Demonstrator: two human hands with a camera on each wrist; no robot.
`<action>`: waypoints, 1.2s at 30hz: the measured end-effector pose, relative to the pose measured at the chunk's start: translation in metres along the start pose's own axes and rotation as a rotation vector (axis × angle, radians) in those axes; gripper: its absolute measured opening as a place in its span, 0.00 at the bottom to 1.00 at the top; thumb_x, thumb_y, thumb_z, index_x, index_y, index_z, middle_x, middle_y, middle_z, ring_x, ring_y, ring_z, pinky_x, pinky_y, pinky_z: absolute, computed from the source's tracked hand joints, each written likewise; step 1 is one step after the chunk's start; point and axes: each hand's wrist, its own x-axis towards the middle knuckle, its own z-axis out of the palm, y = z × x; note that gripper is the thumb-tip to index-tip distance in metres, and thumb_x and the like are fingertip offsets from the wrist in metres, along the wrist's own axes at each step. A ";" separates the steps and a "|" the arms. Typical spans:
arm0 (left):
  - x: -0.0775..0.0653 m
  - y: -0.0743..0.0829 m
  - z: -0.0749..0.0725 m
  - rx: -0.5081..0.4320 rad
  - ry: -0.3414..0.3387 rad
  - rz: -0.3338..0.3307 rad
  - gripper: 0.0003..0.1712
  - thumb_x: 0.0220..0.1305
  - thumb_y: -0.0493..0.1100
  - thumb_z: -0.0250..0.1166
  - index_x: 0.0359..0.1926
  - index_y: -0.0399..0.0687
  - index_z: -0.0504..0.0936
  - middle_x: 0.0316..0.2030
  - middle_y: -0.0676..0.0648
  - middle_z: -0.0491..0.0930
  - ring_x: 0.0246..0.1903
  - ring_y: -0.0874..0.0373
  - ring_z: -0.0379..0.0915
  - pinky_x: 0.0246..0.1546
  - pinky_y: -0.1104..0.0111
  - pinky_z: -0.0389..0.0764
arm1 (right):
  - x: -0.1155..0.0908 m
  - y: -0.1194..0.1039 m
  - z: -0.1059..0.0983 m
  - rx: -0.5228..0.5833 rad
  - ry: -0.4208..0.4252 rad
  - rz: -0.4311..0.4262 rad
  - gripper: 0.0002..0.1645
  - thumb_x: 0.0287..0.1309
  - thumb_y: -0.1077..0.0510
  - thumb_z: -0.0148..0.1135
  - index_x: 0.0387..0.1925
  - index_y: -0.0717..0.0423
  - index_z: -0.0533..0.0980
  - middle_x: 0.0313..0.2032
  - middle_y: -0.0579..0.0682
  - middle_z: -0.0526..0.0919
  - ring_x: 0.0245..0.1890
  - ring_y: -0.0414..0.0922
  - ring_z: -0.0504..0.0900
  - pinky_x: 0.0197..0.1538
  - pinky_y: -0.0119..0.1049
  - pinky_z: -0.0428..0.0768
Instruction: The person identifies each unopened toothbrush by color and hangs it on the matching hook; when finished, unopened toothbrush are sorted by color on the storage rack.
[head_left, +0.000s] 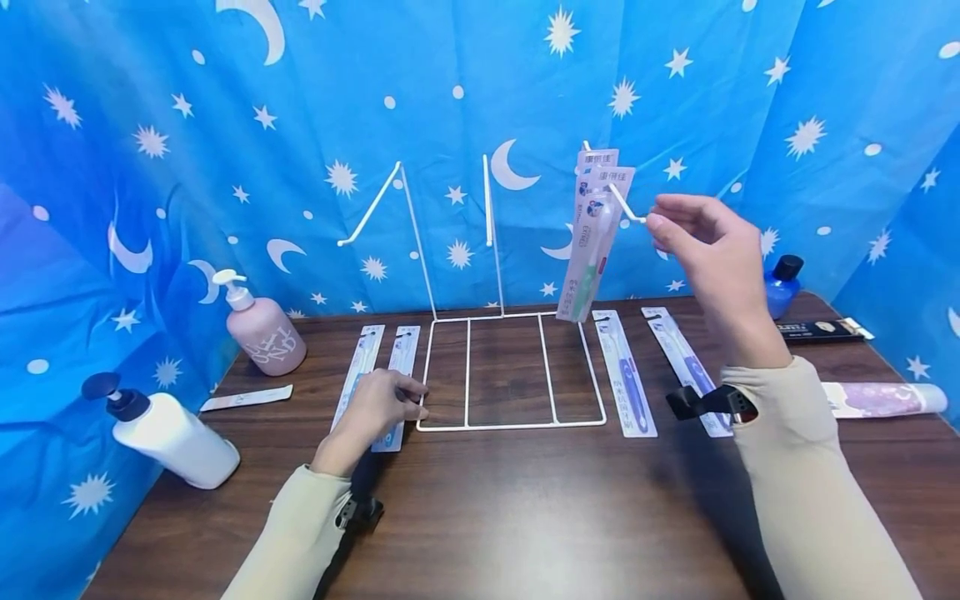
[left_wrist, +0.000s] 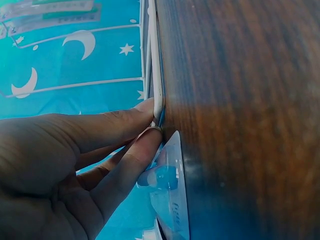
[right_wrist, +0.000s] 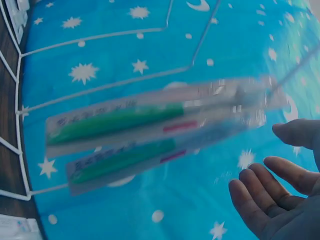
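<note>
A white wire display rack [head_left: 510, 426] stands on the table with three hooked arms. My left hand [head_left: 375, 408] pinches its base wire at the front left corner between thumb and finger, as the left wrist view shows. Two packaged green toothbrushes hang on the right hook, the front pack [head_left: 592, 250] partly covering the rear pack [head_left: 584, 157]. Beside that hook's tip is my right hand [head_left: 720, 258]; in the right wrist view its fingers [right_wrist: 255, 195] are loosely bent, apart from the packs. The left and middle hooks hold nothing.
Packaged blue toothbrushes [head_left: 405, 350] lie left of the rack, packaged purple toothbrushes [head_left: 628, 375] right of it. At left are a pink pump bottle [head_left: 266, 333] and a white pump bottle [head_left: 176, 437]; at right, a blue bottle [head_left: 782, 287], black box [head_left: 821, 331] and pinkish tube [head_left: 877, 399].
</note>
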 end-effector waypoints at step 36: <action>0.000 -0.002 -0.001 0.009 -0.009 0.003 0.15 0.49 0.37 0.76 0.41 0.44 0.88 0.26 0.53 0.80 0.27 0.59 0.73 0.31 0.66 0.73 | 0.008 0.096 0.008 -0.189 -0.229 0.357 0.36 0.61 0.39 0.61 0.61 0.59 0.71 0.56 0.58 0.75 0.55 0.57 0.75 0.59 0.55 0.68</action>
